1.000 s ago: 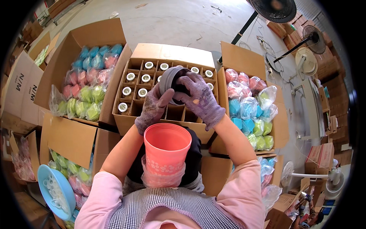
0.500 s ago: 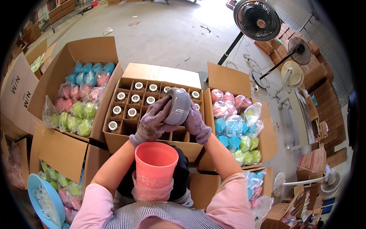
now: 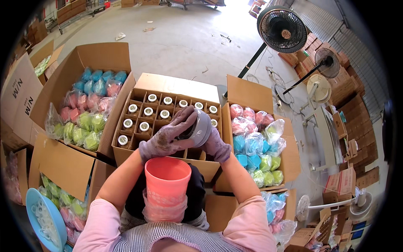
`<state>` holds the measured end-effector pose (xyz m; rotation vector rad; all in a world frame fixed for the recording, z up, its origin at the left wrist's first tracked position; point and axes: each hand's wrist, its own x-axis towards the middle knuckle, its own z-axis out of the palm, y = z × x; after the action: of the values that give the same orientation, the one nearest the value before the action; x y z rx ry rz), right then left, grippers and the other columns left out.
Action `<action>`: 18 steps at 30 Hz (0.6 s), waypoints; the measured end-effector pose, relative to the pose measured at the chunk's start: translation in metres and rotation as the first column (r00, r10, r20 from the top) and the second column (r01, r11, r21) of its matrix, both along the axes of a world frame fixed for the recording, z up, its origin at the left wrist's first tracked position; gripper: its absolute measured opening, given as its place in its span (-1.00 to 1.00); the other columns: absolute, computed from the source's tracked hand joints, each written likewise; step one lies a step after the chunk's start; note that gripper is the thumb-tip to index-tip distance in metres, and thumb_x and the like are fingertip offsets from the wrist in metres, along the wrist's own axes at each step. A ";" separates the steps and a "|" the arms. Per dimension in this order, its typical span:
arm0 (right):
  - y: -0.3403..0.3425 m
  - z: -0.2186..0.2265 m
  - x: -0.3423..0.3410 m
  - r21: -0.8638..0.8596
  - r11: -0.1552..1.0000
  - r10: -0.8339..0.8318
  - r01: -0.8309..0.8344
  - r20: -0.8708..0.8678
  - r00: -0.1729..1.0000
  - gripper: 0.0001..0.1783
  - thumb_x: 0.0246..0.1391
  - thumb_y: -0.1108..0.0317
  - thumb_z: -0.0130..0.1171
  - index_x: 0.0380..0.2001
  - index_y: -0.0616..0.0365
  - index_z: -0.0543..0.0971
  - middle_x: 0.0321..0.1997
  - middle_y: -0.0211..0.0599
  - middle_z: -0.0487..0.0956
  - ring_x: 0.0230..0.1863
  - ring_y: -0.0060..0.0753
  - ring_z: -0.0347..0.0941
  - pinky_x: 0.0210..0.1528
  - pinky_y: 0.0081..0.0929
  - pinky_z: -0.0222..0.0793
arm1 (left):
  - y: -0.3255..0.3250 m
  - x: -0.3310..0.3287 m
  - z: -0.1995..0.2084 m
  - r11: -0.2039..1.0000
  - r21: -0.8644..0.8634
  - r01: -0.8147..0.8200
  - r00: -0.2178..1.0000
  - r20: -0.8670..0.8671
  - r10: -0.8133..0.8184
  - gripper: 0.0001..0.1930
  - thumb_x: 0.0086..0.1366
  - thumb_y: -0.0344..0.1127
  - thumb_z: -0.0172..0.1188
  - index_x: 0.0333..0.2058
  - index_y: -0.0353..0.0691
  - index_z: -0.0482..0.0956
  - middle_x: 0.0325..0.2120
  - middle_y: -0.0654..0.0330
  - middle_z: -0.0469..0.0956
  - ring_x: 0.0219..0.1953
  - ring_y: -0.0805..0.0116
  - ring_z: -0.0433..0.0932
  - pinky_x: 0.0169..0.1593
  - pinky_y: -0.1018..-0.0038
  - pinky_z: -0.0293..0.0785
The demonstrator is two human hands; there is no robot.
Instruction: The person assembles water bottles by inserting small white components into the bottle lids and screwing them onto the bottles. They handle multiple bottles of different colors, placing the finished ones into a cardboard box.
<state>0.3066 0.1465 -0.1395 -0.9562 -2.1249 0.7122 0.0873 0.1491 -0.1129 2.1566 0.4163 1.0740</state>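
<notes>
Both hands wear lavender gloves, and the left one is stained dark. Between them, over the near part of a divided carton (image 3: 142, 81), they hold a glossy grey round piece (image 3: 200, 131) with ridges round its side; its exact kind I cannot tell. My left hand (image 3: 170, 135) lies across its dark left face, fingers together along the top. My right hand (image 3: 217, 145) grips it from the right and below, its fingertips partly hidden. Several white-rimmed round tops (image 3: 148, 111) stand in the carton's cells. Nearer me, a pink plastic bucket (image 3: 166, 195) stands between my forearms, a clear bag round its lower part.
Cartons of bagged blue, pink and green pieces stand left (image 3: 88, 122) and right (image 3: 256, 145), with others nearer me. A light-blue basin (image 3: 31, 195) of clear rings is at lower left. Pedestal fans, including a black one (image 3: 282, 29), and cables stand beyond the right carton.
My left hand has slid up and over the grey piece's left face, covering more of it. The grey piece has turned and sits slightly lower; the whole view has shifted a little.
</notes>
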 end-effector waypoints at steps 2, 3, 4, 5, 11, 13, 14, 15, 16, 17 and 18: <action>0.002 0.000 0.002 0.175 0.984 -0.040 0.032 0.039 0.998 -0.26 0.12 0.30 0.32 0.34 0.12 0.29 0.32 -0.12 0.39 0.34 -0.11 0.31 0.36 -0.27 0.26 | 0.003 -0.009 0.004 0.985 -0.150 0.087 0.995 0.065 -0.078 -0.16 0.19 -0.36 0.34 0.40 -0.30 0.14 0.44 -0.05 0.06 0.49 0.08 0.01 0.47 0.24 -0.05; 0.002 0.000 -0.005 0.032 0.999 -0.040 0.043 -0.106 0.994 -0.30 0.12 0.32 0.31 0.31 0.14 0.31 0.27 -0.10 0.42 0.29 -0.12 0.36 0.32 -0.28 0.30 | 0.004 -0.013 0.005 0.968 -0.216 0.131 0.989 0.101 -0.111 -0.14 0.17 -0.36 0.35 0.40 -0.29 0.13 0.44 -0.04 0.06 0.49 0.09 0.01 0.47 0.24 -0.05; 0.001 0.002 -0.011 -0.104 0.994 -0.061 0.034 -0.266 0.962 -0.34 0.13 0.34 0.29 0.28 0.15 0.33 0.22 -0.09 0.45 0.24 -0.12 0.40 0.27 -0.29 0.34 | 0.002 -0.011 -0.007 0.930 -0.355 0.096 0.979 0.202 -0.024 -0.16 0.23 -0.35 0.32 0.42 -0.27 0.08 0.40 -0.03 0.14 0.44 0.13 0.12 0.45 0.26 0.01; 0.002 0.004 -0.017 -0.219 0.976 -0.105 0.012 -0.418 0.902 -0.39 0.14 0.36 0.27 0.24 0.17 0.35 0.17 -0.08 0.49 0.18 -0.13 0.44 0.23 -0.30 0.38 | 0.006 -0.010 -0.011 0.834 -0.516 0.194 0.956 0.289 -0.043 -0.16 0.26 -0.34 0.31 0.43 -0.27 0.06 0.38 -0.02 0.17 0.42 0.14 0.15 0.44 0.27 0.03; 0.000 0.020 -0.038 -0.357 0.932 -0.221 0.061 -0.427 0.877 -0.43 0.19 0.27 0.22 0.22 0.19 0.35 0.17 -0.12 0.50 0.14 -0.23 0.47 0.16 -0.33 0.43 | 0.002 0.002 -0.006 0.932 -0.349 -0.093 0.975 0.157 0.157 -0.05 0.19 -0.18 0.42 0.41 -0.34 0.03 0.30 -0.12 0.25 0.35 0.05 0.24 0.36 0.24 0.22; 0.013 0.000 -0.024 -0.025 0.999 -0.052 0.047 -0.250 0.967 -0.26 0.13 0.29 0.30 0.34 0.13 0.26 0.28 -0.15 0.41 0.27 -0.24 0.37 0.28 -0.34 0.33 | 0.001 0.007 0.005 0.959 0.117 -0.258 0.965 0.066 0.252 0.09 0.01 -0.18 0.54 0.39 -0.39 0.03 0.31 -0.20 0.19 0.37 -0.05 0.21 0.37 0.20 0.22; 0.012 0.002 -0.010 0.124 0.991 -0.034 0.040 -0.055 0.998 -0.19 0.10 0.30 0.34 0.37 0.11 0.22 0.33 -0.17 0.37 0.33 -0.25 0.31 0.34 -0.33 0.27 | -0.003 0.005 0.014 0.951 0.170 -0.258 0.966 0.034 0.256 0.11 -0.02 -0.20 0.55 0.39 -0.39 0.04 0.31 -0.21 0.18 0.37 -0.07 0.21 0.38 0.20 0.22; 0.010 0.010 -0.007 0.264 0.965 -0.040 0.000 0.145 0.989 -0.13 0.08 0.30 0.37 0.40 0.08 0.19 0.37 -0.19 0.34 0.40 -0.25 0.25 0.40 -0.32 0.21 | -0.006 0.003 0.020 0.941 0.219 -0.259 0.964 0.002 0.265 0.12 -0.05 -0.21 0.57 0.39 -0.39 0.04 0.32 -0.21 0.17 0.38 -0.09 0.20 0.38 0.19 0.22; 0.009 0.016 -0.011 0.141 0.990 -0.008 0.008 0.000 1.000 -0.15 0.06 0.28 0.40 0.37 0.10 0.24 0.33 -0.19 0.38 0.33 -0.21 0.33 0.35 -0.32 0.27 | -0.006 0.003 0.021 0.947 0.166 -0.275 0.961 0.029 0.274 0.08 0.03 -0.24 0.52 0.42 -0.31 0.01 0.32 -0.17 0.18 0.38 0.00 0.20 0.38 0.21 0.21; 0.005 0.022 -0.014 -0.108 0.994 -0.043 0.023 -0.183 0.982 -0.16 0.02 0.33 0.39 0.35 0.13 0.26 0.34 -0.15 0.36 0.32 -0.18 0.34 0.32 -0.31 0.30 | -0.004 0.002 0.015 0.977 -0.068 -0.205 0.970 0.118 0.211 0.07 0.05 -0.24 0.50 0.42 -0.30 -0.01 0.32 -0.15 0.19 0.38 0.03 0.20 0.38 0.22 0.20; -0.004 0.050 -0.032 -0.347 0.938 -0.109 -0.021 -0.352 0.930 -0.16 -0.02 0.38 0.39 0.33 0.15 0.28 0.35 -0.11 0.34 0.31 -0.15 0.35 0.30 -0.31 0.33 | -0.002 -0.001 0.006 0.952 -0.285 -0.113 0.961 0.213 0.178 0.06 0.07 -0.25 0.49 0.43 -0.29 -0.02 0.32 -0.13 0.19 0.38 0.06 0.20 0.38 0.23 0.20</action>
<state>0.2746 0.1429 -0.0898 -0.9592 -1.6742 1.1718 0.0860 0.1475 -0.1072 1.7559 0.5824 1.2619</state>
